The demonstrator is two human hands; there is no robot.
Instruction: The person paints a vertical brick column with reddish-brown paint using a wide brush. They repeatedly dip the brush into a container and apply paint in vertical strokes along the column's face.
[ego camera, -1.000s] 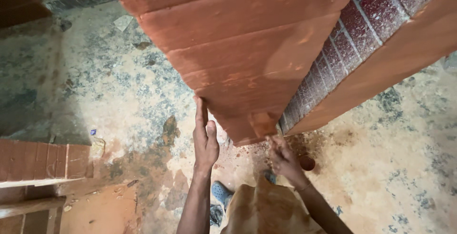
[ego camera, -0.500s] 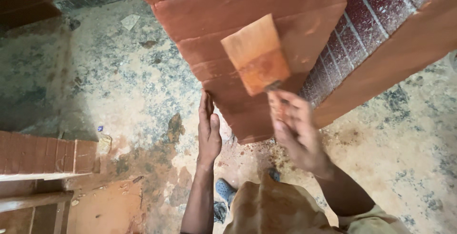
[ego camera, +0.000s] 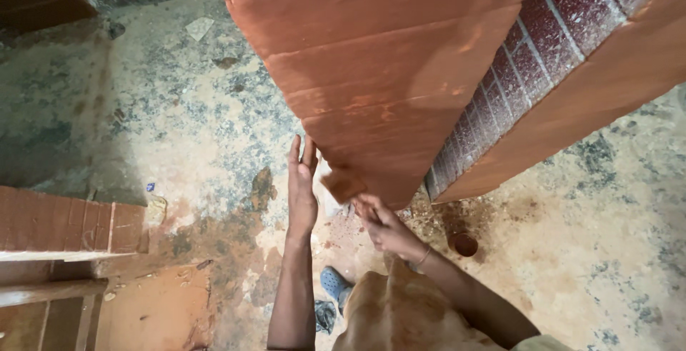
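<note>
I look down along a tall reddish-brown pillar [ego camera: 386, 72] with horizontal grooves. My left hand [ego camera: 301, 187] is flat and upright, fingers together, pressed against the pillar's left edge near its base. My right hand [ego camera: 382, 222] grips a small reddish-brown block [ego camera: 343, 183] and holds it against the lower corner of the pillar, just right of my left hand. My knee in tan cloth [ego camera: 400, 315] and a blue sandal [ego camera: 334, 284] show below.
A red tiled wall [ego camera: 529, 72] with a reddish-brown band [ego camera: 593, 94] runs to the right. A small round brown pot [ego camera: 465, 244] sits on the stained concrete floor [ego camera: 157, 122]. A low red brick ledge [ego camera: 64, 219] lies at left.
My right hand, which had raised the block high against the pillar face half a second ago, has come down to the pillar's lower corner. The left hand stays on the edge.
</note>
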